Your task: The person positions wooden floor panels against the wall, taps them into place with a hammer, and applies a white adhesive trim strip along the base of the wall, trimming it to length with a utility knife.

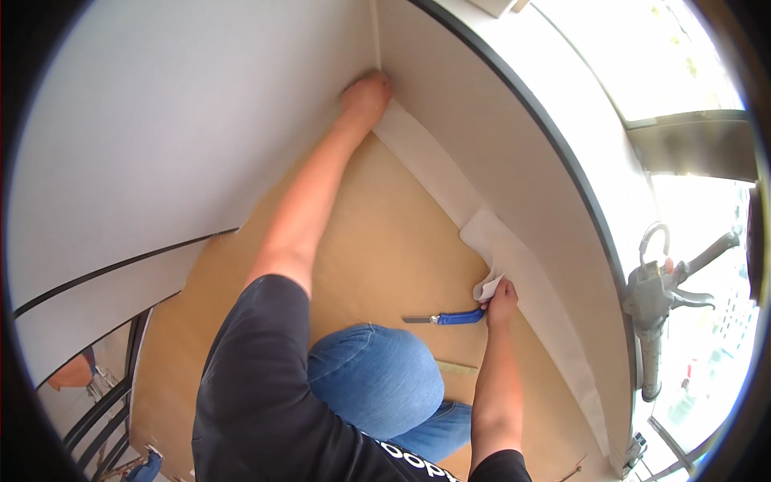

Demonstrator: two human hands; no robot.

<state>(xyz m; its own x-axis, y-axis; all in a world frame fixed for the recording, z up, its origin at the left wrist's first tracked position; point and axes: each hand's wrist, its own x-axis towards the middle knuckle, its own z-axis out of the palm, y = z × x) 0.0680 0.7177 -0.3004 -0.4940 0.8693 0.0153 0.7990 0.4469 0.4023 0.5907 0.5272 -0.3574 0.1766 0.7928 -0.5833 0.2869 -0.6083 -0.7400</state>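
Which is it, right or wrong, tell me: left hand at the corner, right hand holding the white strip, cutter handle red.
Wrong on colour: the head view shows the cutter handle blue. The left hand is at the corner and the right hand holds the white strip.

Pale walls (177, 120) meet in a corner; tan floor (393, 241) below; bright window (675, 64) at right.

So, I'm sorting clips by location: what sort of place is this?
Probably an interior being fitted out: a white strip lies along the wall, with a blue-handled knife and a grey trigger tool nearby.
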